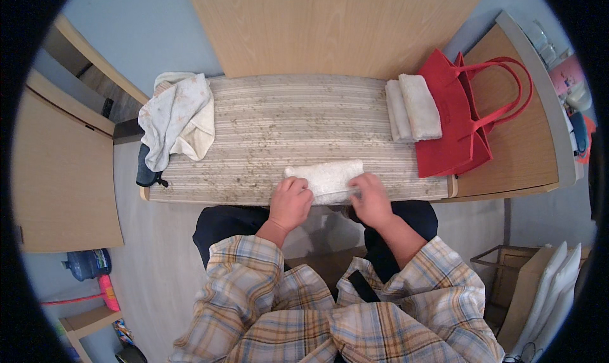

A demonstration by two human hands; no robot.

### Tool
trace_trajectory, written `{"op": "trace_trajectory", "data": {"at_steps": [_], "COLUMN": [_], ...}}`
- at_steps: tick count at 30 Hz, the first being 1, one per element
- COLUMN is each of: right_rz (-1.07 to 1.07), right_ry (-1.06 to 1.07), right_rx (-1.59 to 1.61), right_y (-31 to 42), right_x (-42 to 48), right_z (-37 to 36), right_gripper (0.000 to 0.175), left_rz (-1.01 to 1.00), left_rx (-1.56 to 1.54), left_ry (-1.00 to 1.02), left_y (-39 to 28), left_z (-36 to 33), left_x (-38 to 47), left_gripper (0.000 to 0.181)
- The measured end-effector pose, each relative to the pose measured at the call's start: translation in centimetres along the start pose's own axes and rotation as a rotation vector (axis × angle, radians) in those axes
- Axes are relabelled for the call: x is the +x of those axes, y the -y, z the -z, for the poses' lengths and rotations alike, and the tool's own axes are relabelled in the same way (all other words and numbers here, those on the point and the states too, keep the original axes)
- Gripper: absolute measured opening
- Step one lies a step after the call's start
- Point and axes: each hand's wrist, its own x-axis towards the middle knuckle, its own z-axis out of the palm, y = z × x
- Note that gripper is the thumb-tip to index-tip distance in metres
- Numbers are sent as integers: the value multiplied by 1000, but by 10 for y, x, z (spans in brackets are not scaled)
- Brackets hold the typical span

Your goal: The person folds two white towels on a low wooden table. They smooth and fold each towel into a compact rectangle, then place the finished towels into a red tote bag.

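Observation:
A folded white towel (329, 178) lies at the front edge of the striped bench top (295, 110), right in front of my body. My left hand (291, 199) grips its left end, with the fingers curled over the cloth. At the opposite end, my right hand (373, 199) has its bent fingertips at the towel's edge. Those fingers are slightly blurred, so I cannot tell whether they pinch the cloth. Two more folded white towels (419, 107) rest at the right, one partly over the other, against a red felt tote bag (452, 120) with its handles up.
Crumpled, stained white cloths (178, 118) lie at the bench's left end, above a dark grey cloth item (148, 165). A wooden cabinet (518, 115) adjoins the right end. A wooden panel (333, 25) rises behind. On the floor at left lies a blue water jug (88, 264).

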Motion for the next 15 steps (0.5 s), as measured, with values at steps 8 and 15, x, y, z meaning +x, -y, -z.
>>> {"op": "trace_trajectory", "data": {"at_steps": [8,15], "right_rz": [-672,-630], "right_ry": [-12,34], "right_rx": [475,833], "right_y": [-23,-11], "right_x": [1,13], "right_z": [-35,-27], "right_gripper": [58,58], "left_rz": [112,73], "left_rx": [1,-19], "left_ry": [0,-102], "left_y": [-7,-10], "left_z": [-1,2], "left_x": [3,13], "left_gripper": [27,32]}}
